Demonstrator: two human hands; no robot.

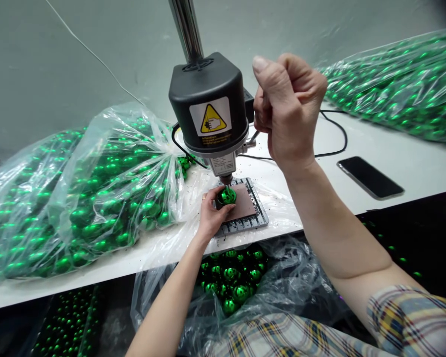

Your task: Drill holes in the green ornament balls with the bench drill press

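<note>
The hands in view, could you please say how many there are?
2: the left hand is around a green ball under the machine; the right hand is raised beside that machine.

- White table [423, 161] beneath the fingers [208, 199] of the left hand [210, 215]
- Slotted metal base [259, 208] directly below those fingers
- Clear plastic sheet [278, 208] to their right
- Bag of green balls [126, 178] to their left
- Black cable [345, 141], phone [370, 177] farther right
- Second bag [405, 84] farthest right
</note>
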